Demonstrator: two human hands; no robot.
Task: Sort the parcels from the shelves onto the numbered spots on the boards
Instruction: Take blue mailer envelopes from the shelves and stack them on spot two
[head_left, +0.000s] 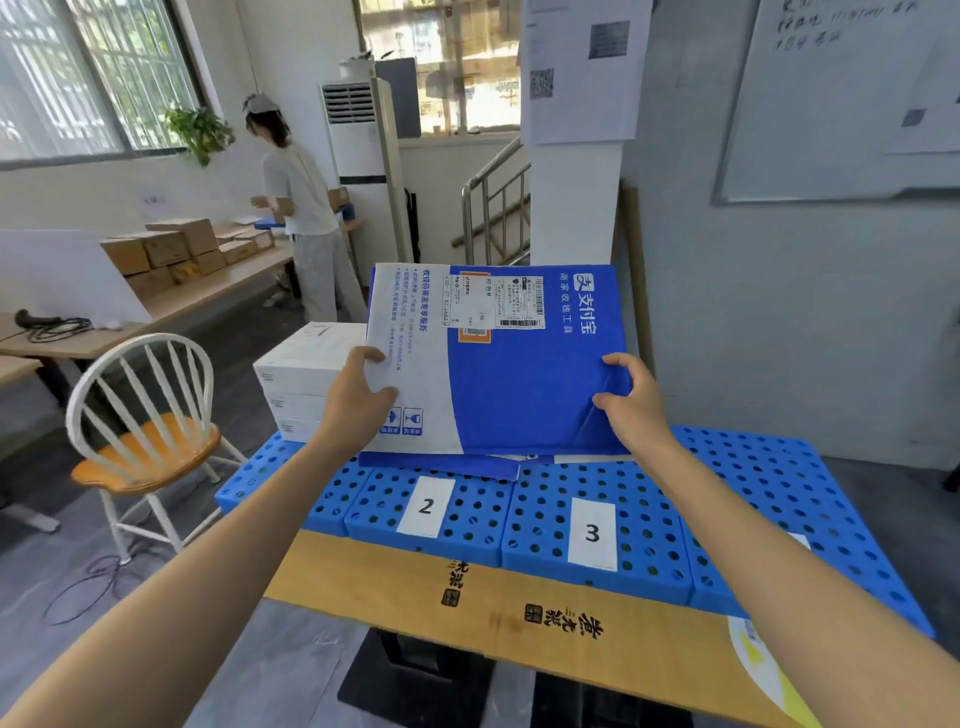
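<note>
A flat blue and white parcel envelope (498, 364) with a shipping label is tilted up in front of me over the blue perforated board (753, 483). My left hand (358, 400) grips its white left edge. My right hand (634, 405) pinches its blue lower right part. White labels marked 2 (426, 506) and 3 (592, 532) lie on the board below. Another blue flat parcel (441, 463) lies on the board under the held one. A stack of white boxes (298, 384) stands at the board's far left.
A brown cardboard sheet (519, 623) lies along the board's near edge. To the left stands a white chair with an orange seat (145, 447). A person (306, 218) works at a table with cardboard boxes (171, 254) at the back left. A wall and whiteboard rise on the right.
</note>
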